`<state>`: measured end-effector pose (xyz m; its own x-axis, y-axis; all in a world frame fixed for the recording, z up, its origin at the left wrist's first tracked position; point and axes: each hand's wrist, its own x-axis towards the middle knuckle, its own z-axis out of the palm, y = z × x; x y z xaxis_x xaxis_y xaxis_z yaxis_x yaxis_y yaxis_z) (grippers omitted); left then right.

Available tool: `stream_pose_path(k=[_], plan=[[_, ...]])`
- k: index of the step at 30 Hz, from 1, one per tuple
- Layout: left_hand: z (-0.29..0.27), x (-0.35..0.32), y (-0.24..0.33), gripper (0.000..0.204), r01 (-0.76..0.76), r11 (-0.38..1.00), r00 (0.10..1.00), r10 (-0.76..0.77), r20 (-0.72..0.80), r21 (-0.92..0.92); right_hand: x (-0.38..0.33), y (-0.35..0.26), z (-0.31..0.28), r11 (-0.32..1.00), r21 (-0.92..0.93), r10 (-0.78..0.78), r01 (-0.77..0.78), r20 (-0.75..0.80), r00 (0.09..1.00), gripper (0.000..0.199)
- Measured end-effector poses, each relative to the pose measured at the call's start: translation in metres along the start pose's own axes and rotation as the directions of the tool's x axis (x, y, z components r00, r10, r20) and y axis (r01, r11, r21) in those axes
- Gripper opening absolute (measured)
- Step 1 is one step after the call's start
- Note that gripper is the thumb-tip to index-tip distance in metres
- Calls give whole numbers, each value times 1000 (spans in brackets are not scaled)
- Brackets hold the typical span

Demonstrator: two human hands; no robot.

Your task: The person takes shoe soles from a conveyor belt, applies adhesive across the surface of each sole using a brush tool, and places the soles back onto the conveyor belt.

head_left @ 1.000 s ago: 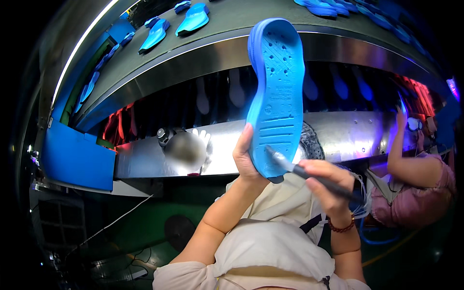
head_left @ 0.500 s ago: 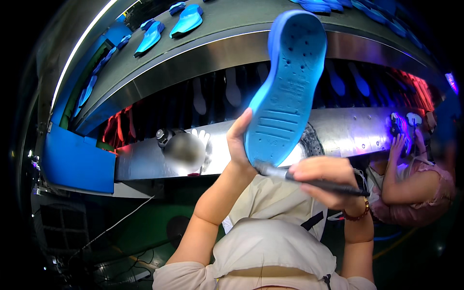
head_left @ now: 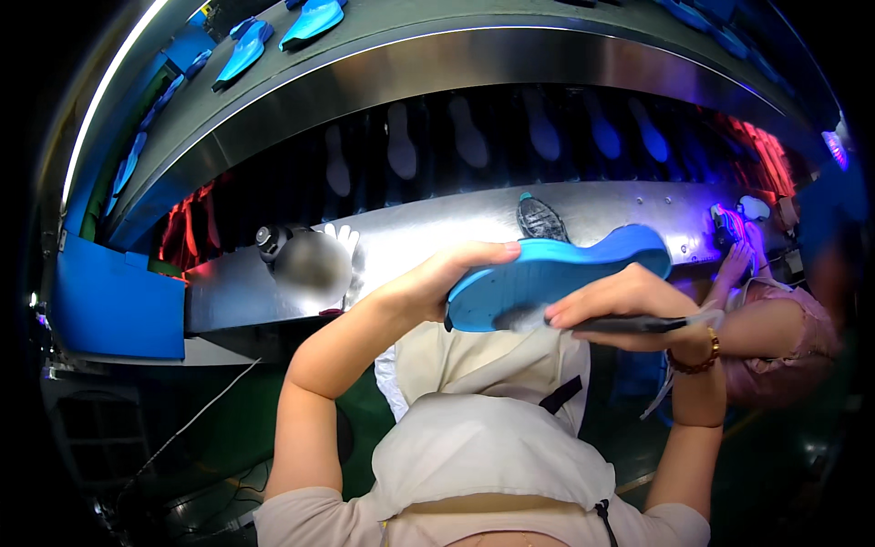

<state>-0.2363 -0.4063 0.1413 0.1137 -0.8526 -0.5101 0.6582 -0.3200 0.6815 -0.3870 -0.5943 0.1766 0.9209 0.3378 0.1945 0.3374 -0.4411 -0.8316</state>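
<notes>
A blue shoe sole lies tilted nearly sideways in front of me, heel end to the left. My left hand grips its heel end, thumb on the upper edge. In my right hand is a brush with a dark handle. Its blurred bristles are at the face of the sole near the heel; whether they touch cannot be made out. A beaded bracelet circles my right wrist.
Behind the sole, a metal bench holds a dark sole-shaped piece, a white glove and a blurred round object. Blue soles ride on the belt above. At right, a person works at the bench.
The sole has swung from upright, toe away from me, to nearly sideways, toe to the right. My right hand still holds the brush near the heel end. The view has shifted slightly.
</notes>
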Motion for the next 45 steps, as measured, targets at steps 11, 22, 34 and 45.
stream_pose_path(k=[11, 22, 34, 45], plan=[[-33, -6, -10, 68, 11, 983, 998, 0, -60, 182, -23, 27, -10, 965, -50, 260, -256, 95, 961, 21], [-26, 29, -28, 52, -318, 948, 946, 317, -60, -8, 55, 15, 30, 972, 85, 234, -221, -479, 846, 16], [-47, 46, -42, 38, -460, 838, 839, 519, -165, 296, 89, 48, 33, 841, 397, 524, -367, -432, 734, 24], [-62, 65, -55, 39, -449, 850, 825, 513, -237, 277, 92, 79, 36, 836, 336, 545, -433, -590, 595, 24]])
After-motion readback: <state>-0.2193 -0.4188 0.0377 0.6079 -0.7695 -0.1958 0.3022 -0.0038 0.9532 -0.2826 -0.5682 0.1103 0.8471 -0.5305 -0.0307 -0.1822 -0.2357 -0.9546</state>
